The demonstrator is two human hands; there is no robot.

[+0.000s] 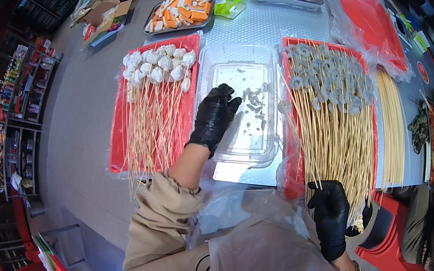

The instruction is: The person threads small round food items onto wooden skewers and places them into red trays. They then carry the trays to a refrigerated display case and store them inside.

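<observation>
My left hand (217, 112), in a black glove, is over the left side of a clear plastic tub (215, 56). Its fingers curl, and whether they hold anything is hidden. Small grey shrimp pieces (254, 99) lie scattered on the tub's wet floor. My right hand (329, 209), also black-gloved, pinches the lower end of a bamboo skewer (318, 166) at the near edge of the right red tray (374, 147). Peeled grey shrimp (333, 75) cover the far ends of the many skewers in that tray. One shrimp (284, 106) hangs at the tray's left rim.
On the left, a red tray (114, 154) holds skewers with white balls (161, 61). Behind it stands a black tray of orange-and-white crab sticks (182, 12). Bare skewers (391, 126) lie right of the shrimp. A red plastic stool (389, 239) and a seated person's leg (416, 226) are at right.
</observation>
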